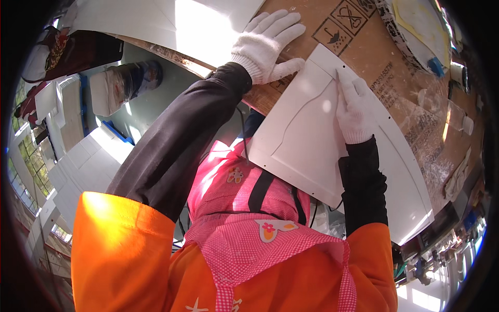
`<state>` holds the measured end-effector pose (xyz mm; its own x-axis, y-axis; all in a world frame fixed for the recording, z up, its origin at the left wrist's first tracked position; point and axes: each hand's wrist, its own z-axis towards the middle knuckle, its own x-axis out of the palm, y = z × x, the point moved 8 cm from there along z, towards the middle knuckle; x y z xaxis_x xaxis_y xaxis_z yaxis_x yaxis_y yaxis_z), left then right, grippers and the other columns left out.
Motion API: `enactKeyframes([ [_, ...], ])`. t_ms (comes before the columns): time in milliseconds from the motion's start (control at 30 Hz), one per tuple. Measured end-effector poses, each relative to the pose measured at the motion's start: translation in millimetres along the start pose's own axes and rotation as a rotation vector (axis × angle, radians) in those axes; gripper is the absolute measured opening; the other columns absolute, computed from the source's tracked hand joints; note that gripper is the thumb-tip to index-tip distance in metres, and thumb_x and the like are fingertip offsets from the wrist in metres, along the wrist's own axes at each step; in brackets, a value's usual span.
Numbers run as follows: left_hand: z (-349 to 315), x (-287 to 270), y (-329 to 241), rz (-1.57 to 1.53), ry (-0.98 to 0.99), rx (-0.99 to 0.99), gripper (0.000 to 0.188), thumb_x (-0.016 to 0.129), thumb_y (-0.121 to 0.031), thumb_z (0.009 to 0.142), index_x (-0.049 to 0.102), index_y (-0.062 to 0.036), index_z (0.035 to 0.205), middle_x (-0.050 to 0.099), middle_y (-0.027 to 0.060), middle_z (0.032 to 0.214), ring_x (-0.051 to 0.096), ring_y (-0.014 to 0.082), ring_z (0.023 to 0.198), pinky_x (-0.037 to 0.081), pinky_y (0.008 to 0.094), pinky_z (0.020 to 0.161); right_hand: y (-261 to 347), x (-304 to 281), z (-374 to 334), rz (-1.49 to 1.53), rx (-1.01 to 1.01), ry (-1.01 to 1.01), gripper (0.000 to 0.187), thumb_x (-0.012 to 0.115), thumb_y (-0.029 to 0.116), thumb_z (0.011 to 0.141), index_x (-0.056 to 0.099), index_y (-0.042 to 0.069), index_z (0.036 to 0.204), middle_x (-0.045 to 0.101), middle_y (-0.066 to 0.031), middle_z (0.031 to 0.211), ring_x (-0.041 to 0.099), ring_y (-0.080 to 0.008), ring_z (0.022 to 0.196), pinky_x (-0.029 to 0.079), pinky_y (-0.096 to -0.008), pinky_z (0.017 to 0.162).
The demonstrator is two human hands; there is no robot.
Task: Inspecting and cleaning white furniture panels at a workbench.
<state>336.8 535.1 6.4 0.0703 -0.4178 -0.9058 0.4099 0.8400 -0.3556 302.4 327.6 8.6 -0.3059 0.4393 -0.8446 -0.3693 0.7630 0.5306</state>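
Note:
My left hand [267,46], in a white knit glove, is spread out over the printed brown cardboard [358,57], beside the edge of a large white sheet [140,18]. Its thumb points toward the top corner of a white panel [306,122]. This panel is flat, with a curved outer edge, small dark holes along its rim and a raised curving line on its face. My right hand [354,106], gloved too, lies on the panel near its upper right edge. One finger is stretched out toward a hole there; nothing shows in either hand.
A yellowish-white sheet piece [416,26] and a small blue object [436,66] lie at the far right. Clear plastic wrap [416,151] covers part of the cardboard. On the left stand a container in clear wrap [106,93] and stacked white panels [86,161].

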Motion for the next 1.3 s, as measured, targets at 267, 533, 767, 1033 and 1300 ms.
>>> enactKeyframes([
  [267,4,0,0,-0.025,0.008,0.025,0.076,0.072,-0.057,0.085,0.055,-0.0117,0.144,0.049,0.0135,0.155,0.042,0.0354,0.146,0.031,0.052,0.121,74,59,-65,-0.054,-0.519,0.528,0.053,0.062,0.009,0.088,0.061,0.018,0.14,0.064,-0.0055,0.099,0.063,-0.0329,0.087,0.054,-0.0463,0.074],
  [533,3,0,-1,-0.008,0.035,0.018,0.086,0.076,-0.063,0.078,0.055,-0.0114,0.144,0.047,0.0136,0.157,0.039,0.0352,0.148,0.028,0.0513,0.123,30,-17,-56,-0.136,0.145,0.031,0.052,0.065,0.012,0.085,0.064,0.018,0.137,0.067,-0.0056,0.109,0.068,-0.0304,0.089,0.055,-0.0411,0.072],
  [767,2,1,-16,-0.09,0.038,0.217,0.09,0.074,-0.065,0.078,0.05,-0.0187,0.151,0.04,0.0151,0.161,0.038,0.0358,0.148,0.029,0.0523,0.123,134,63,-152,0.025,0.353,-0.227,0.04,0.071,0.01,0.088,0.071,0.015,0.128,0.063,-0.0085,0.088,0.065,-0.0312,0.074,0.052,-0.0403,0.064],
  [1033,-1,10,-31,-0.087,0.133,0.461,0.076,0.065,-0.063,0.088,0.05,-0.0244,0.151,0.04,0.0087,0.163,0.039,0.0313,0.149,0.03,0.0513,0.124,165,116,-164,-0.029,0.595,-0.397,0.04,0.071,0.008,0.087,0.072,0.013,0.126,0.072,-0.0115,0.107,0.072,-0.0312,0.085,0.058,-0.0381,0.071],
  [1300,0,1,-41,-0.114,0.212,0.488,0.078,0.067,-0.054,0.087,0.051,-0.0099,0.149,0.04,0.0246,0.159,0.039,0.0428,0.146,0.027,0.0556,0.122,172,123,-161,0.037,0.696,-0.369,0.035,0.069,0.012,0.09,0.073,0.012,0.124,0.073,-0.0115,0.104,0.07,-0.0312,0.083,0.057,-0.0387,0.07],
])
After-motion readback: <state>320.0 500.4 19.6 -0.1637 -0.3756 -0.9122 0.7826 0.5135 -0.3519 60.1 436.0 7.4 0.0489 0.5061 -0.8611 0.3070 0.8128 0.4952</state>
